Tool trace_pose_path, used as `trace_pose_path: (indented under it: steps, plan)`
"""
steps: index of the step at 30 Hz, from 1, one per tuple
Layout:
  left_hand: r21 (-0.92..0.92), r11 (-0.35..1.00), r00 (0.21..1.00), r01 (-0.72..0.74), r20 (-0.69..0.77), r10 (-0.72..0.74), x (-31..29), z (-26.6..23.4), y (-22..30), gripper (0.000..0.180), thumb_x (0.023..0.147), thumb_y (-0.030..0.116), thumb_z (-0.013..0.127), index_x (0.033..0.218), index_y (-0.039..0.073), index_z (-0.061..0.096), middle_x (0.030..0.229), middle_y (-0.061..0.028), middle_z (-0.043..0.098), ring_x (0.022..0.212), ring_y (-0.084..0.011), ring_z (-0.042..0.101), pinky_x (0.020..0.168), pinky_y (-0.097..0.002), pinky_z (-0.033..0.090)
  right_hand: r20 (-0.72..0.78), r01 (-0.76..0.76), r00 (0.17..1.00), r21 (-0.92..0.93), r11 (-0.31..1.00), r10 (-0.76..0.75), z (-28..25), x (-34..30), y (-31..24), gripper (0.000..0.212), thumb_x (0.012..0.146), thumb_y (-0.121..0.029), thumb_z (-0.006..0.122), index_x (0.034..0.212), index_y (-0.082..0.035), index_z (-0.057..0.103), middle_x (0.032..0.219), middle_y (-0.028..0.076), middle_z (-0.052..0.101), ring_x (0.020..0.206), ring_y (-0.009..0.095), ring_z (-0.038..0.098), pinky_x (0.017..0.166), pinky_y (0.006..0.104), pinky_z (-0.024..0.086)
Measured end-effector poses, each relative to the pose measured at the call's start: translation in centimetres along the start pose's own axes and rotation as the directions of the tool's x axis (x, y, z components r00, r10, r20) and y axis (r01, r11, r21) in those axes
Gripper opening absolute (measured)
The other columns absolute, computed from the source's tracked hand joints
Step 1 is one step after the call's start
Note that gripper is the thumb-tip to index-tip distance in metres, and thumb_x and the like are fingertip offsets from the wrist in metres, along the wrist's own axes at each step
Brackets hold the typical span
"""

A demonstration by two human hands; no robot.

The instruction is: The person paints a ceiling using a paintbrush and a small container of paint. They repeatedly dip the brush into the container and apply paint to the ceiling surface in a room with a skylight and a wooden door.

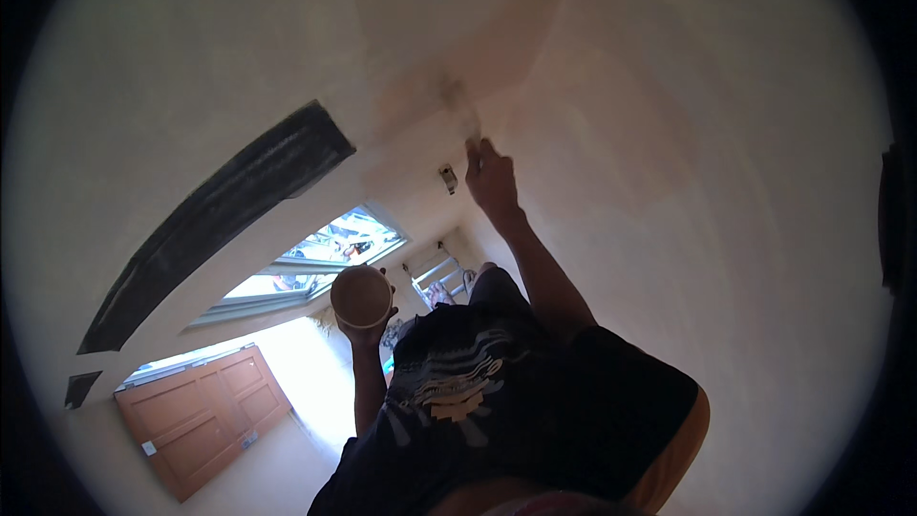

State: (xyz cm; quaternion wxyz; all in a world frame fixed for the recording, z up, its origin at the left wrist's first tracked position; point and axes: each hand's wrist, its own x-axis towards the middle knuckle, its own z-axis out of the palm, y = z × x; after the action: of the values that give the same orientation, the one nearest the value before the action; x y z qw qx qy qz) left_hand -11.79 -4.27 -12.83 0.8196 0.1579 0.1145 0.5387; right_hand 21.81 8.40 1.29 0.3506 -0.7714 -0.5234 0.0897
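Note:
My right hand [493,182] is raised and wrapped round the handle of a brush [458,100]. Motion smears the brush, whose head is against the pale wall near a corner line. Around it the surface looks tan and darker, as if wet. Lower and to the left, my left hand [366,333] grips a round, pale tub [361,297] from below and the side. The tub's open mouth faces up, and a light-coloured inside shows; I cannot make out how full it is.
A small electrical box [448,179] sits in the wall beside my right hand. Farther left runs a long black strip [220,210]. Below are a bright window [351,237], a brown panelled door [205,416] and a ladder-like frame [439,272] near my legs.

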Motion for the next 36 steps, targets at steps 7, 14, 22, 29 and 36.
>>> trace_pose_path:
  steps: [7, 14, 22, 29, 36]
  plan:
    - [0.27, 0.963, 0.992, 0.011, -0.126, 0.024, -0.1, 0.1, 0.5, 0.076, 0.093, 0.058, 0.047, 0.15, 0.011, 0.029, 0.145, -0.0304, 0.036, 0.128, -0.046, 0.044, 0.091, -0.0595, 0.05, -0.015, 0.007, 1.0, -0.068, 0.998, -0.008, 2.8, 1.1, 0.8, 0.03, 0.098, -0.035, 0.052, 0.094, -0.006, 0.055, 0.064, 0.025, 0.062, 0.061, 0.047, 0.063, 0.056, 0.0547, 0.052]
    - [0.09, 0.996, 0.986, -0.003, -0.164, 0.017, -0.4, 0.9, 0.4, 0.076, 0.092, 0.059, 0.044, 0.148, 0.008, 0.034, 0.142, -0.0256, 0.043, 0.115, -0.0417, 0.051, 0.073, -0.0502, 0.055, -0.182, 0.072, 0.982, 0.121, 0.99, -0.049, -3.1, 1.3, -3.6, 0.025, 0.097, -0.028, 0.057, 0.091, -0.004, 0.056, 0.06, 0.025, 0.058, 0.057, 0.045, 0.06, 0.049, 0.0526, 0.045]
    - [0.467, 0.884, 0.988, 0.019, -0.146, 0.056, -0.5, -0.3, 0.0, 0.075, 0.092, 0.053, 0.049, 0.15, 0.01, 0.03, 0.147, -0.0273, 0.037, 0.134, -0.0441, 0.038, 0.097, -0.0603, 0.047, 0.025, -0.074, 0.997, -0.004, 0.997, 0.074, 3.4, -2.5, 1.5, 0.03, 0.1, -0.036, 0.049, 0.098, -0.008, 0.06, 0.07, 0.024, 0.064, 0.068, 0.046, 0.064, 0.06, 0.0549, 0.05]
    - [0.672, 0.736, 0.969, -0.085, -0.115, 0.217, -1.5, 3.0, 0.1, 0.061, 0.091, 0.023, 0.059, 0.144, 0.003, 0.036, 0.136, -0.0289, 0.051, 0.103, -0.0332, 0.064, 0.078, -0.0398, 0.058, -0.181, -0.077, 0.949, 0.664, 0.744, 0.259, 0.3, 0.3, 2.1, 0.033, 0.102, -0.029, 0.051, 0.115, -0.001, 0.064, 0.068, 0.002, 0.059, 0.054, 0.015, 0.049, 0.052, 0.0339, 0.046]
    - [0.175, 0.979, 0.981, -0.105, -0.145, 0.131, -2.4, 2.3, 0.5, 0.072, 0.094, 0.051, 0.048, 0.148, 0.007, 0.032, 0.148, -0.0322, 0.034, 0.112, -0.043, 0.057, 0.081, -0.0484, 0.058, -0.114, 0.146, 0.988, 0.519, 0.842, -0.102, 5.7, -4.9, -9.7, 0.033, 0.099, -0.023, 0.056, 0.115, 0.005, 0.066, 0.075, 0.027, 0.064, 0.067, 0.031, 0.07, 0.061, 0.0366, 0.051]
